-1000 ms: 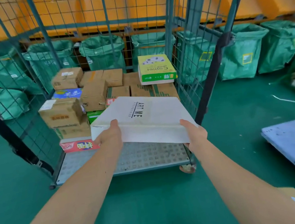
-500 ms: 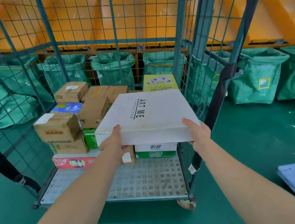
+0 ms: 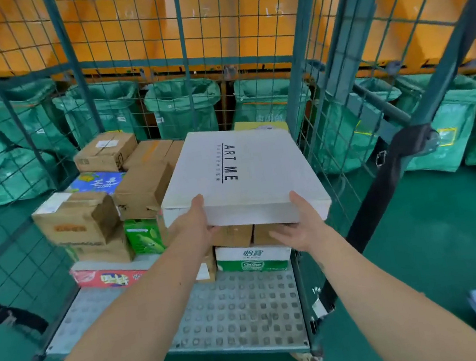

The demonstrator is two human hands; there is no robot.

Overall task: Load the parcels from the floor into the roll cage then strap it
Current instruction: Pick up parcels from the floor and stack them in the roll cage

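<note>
Loading step: my left grip (image 3: 196, 221) & right grip (image 3: 300, 228) clamp the box (image 3: 242, 176) at its near edge, fingers under, over the stack (image 3: 250, 258) in the cage (image 3: 293, 50), right side; touching or not, can't tell. Next, I reckon: settle it flat, then release.

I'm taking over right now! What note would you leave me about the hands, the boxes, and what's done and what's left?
Hands: left hand and right hand both grip the white box by its near edge.
The box is over the right stack in the roll cage; cannot tell if it rests there.
Done: many parcels stacked inside.
Left: set it down, load any others, fasten the black strap.
</note>
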